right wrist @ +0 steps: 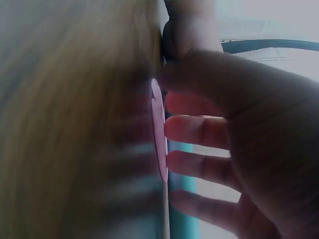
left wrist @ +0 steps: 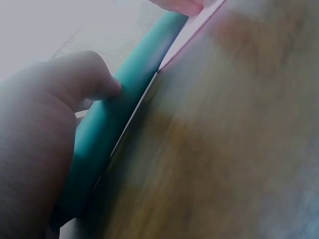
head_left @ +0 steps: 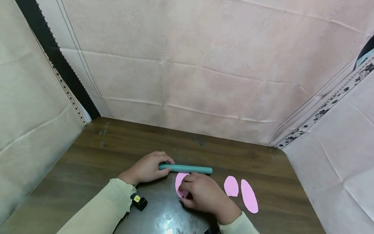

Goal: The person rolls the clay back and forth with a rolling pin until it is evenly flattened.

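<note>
A teal cylinder [head_left: 190, 169] lies across the table in front of both hands. My left hand [head_left: 150, 167] grips its left end, with the thumb on the near side and the fingers over the far side. In the left wrist view the thumb [left wrist: 102, 82] presses on the teal surface. A flat pink oval piece [head_left: 179, 185] lies right against the cylinder's near side. Over it is my right hand [head_left: 201, 193], hiding part of the piece. The right wrist view shows its fingers [right wrist: 197, 130] fairly straight and spread, fingertips touching the pink piece [right wrist: 158, 127].
Right of my right hand lie a shorter pink piece [head_left: 231, 186] with a notched lower edge and a longer pink oval [head_left: 249, 196]. The brown wooden table [head_left: 102, 156] is bounded by pale cloth [head_left: 204, 81] at the back and sides. A black band strap [head_left: 139, 202] is at the left wrist.
</note>
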The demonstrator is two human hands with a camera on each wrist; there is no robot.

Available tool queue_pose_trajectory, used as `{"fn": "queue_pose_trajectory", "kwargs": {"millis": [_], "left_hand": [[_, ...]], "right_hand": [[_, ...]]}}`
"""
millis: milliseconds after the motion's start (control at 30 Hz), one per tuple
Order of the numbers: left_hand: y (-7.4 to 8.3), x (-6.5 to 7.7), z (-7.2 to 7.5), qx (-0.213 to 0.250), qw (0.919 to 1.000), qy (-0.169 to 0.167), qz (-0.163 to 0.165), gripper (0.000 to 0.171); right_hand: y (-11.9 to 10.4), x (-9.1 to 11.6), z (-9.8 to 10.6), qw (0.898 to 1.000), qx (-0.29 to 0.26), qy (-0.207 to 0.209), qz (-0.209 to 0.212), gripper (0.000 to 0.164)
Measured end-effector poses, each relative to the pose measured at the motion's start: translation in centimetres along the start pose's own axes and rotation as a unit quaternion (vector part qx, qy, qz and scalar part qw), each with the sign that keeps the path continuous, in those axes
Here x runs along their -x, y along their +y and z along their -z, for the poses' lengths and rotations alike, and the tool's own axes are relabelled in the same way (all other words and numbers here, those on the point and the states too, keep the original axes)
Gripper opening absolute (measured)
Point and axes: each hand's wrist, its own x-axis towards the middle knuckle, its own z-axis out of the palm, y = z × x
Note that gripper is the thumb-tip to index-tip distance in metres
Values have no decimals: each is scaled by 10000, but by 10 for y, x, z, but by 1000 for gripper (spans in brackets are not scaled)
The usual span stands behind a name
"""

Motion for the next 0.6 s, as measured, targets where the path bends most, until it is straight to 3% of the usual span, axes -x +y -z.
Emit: {"fn": "queue_pose_trajectory", "kwargs": {"millis": [400, 600], "left_hand": [[-1, -2, 0, 55, 10000, 37, 8, 17], [-2, -1, -1, 84, 10000, -7, 41, 17]], "right_hand": [[0, -3, 1, 9999, 106, 56, 33, 18], [0, 0, 2, 9995, -232, -138, -153, 14]]}}
